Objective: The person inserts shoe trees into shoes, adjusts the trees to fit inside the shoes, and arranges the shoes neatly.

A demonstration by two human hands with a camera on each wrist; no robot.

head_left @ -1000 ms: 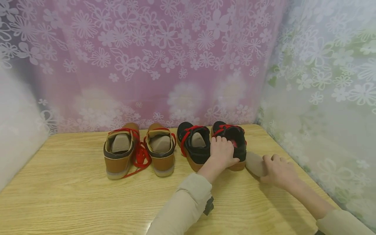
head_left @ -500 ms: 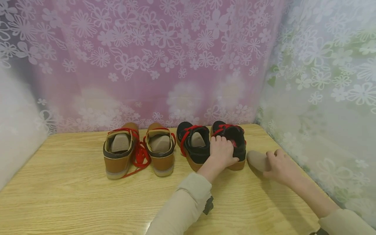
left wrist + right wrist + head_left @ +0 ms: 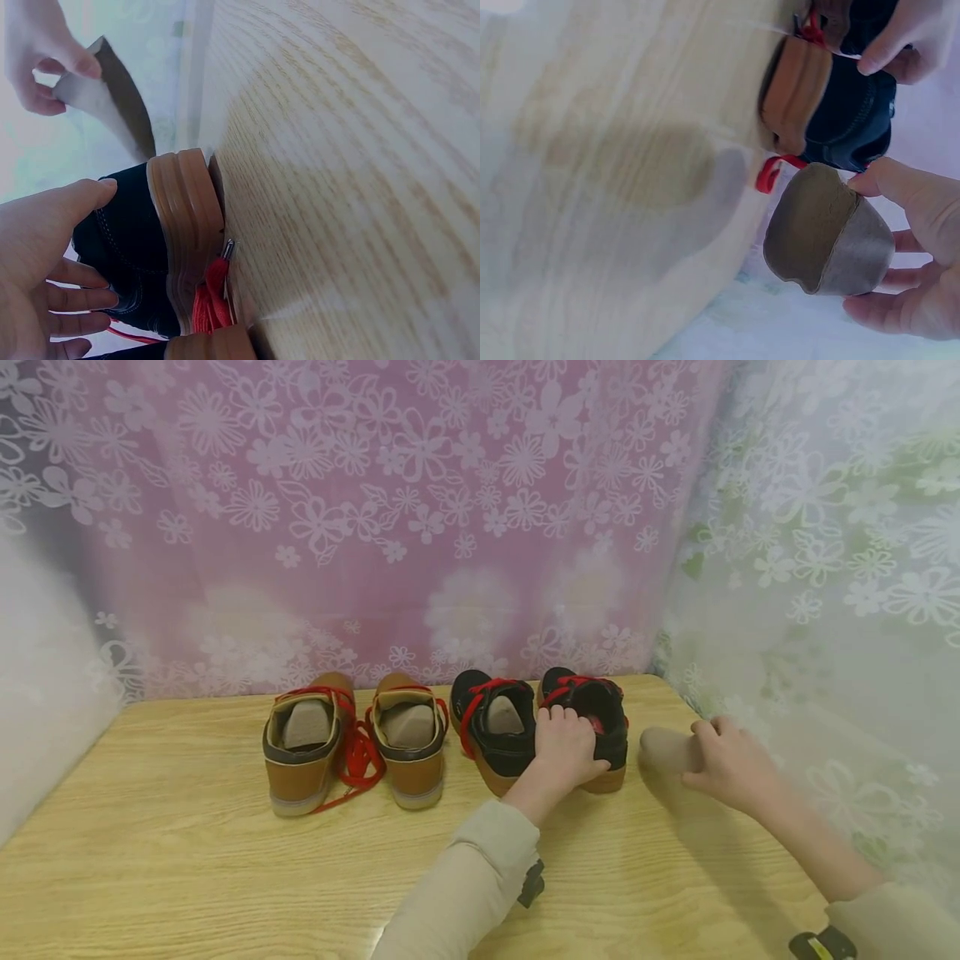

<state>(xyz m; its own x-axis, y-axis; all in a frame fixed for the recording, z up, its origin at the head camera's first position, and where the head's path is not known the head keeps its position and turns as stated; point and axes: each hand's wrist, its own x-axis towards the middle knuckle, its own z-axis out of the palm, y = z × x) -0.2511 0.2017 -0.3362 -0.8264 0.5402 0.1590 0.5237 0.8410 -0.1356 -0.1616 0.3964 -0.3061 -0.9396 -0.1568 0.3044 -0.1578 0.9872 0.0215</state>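
Note:
My left hand [image 3: 566,747] grips the heel end of the rightmost black shoe [image 3: 614,751], which has red laces and a brown sole. In the left wrist view its thumb lies on the heel and its fingers reach along the side. My right hand [image 3: 738,768] holds a grey-brown moulded shoe insert [image 3: 670,750] above the table, right of that shoe and apart from it. The right wrist view shows thumb and fingers pinching the edges of the insert [image 3: 855,255], its hollow side visible. Beside my left hand stands the other black shoe [image 3: 512,757], with an insert [image 3: 506,717] inside.
Two brown shoes, one left [image 3: 303,785] and one right [image 3: 417,779], stand further left with inserts inside. Tangled red laces [image 3: 362,766] lie between them. A pink floral curtain [image 3: 375,527] hangs behind the wooden table [image 3: 187,877], and a pale floral one [image 3: 817,610] hangs at right.
My right hand has lifted the insert and moved it rightward, away from the rightmost black shoe. My left hand has stayed at the shoe.

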